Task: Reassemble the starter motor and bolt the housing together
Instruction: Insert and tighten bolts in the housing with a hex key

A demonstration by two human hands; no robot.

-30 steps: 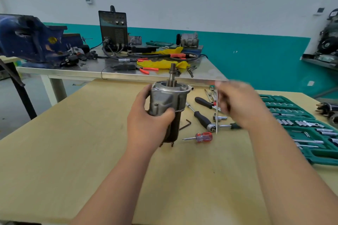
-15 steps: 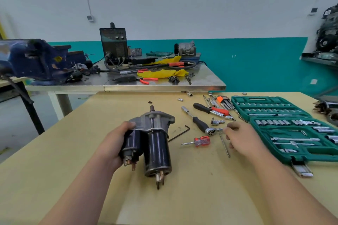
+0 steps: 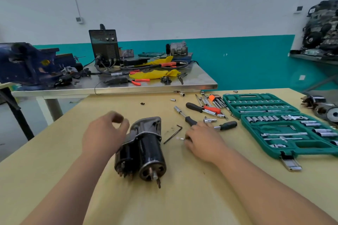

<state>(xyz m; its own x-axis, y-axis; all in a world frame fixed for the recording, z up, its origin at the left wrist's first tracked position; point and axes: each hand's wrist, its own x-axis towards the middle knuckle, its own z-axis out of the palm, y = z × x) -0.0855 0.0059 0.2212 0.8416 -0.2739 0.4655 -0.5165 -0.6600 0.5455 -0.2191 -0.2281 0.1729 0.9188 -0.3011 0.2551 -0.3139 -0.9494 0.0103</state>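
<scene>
Black starter motor unheld on desk; left hand beside it, loose, empty; right hand opposite side, maybe pinching something, blurry. Round body might roll.

Left of the starter motor and on its near side the wooden surface lies open, giving a hand a wide path; only the left hand stands there, just beside the motor's far end. To the right the gap is narrow. A black hex key lies near the motor with the right hand beyond it, and a nut driver, a ratchet and an open socket case crowd the far right.
</scene>
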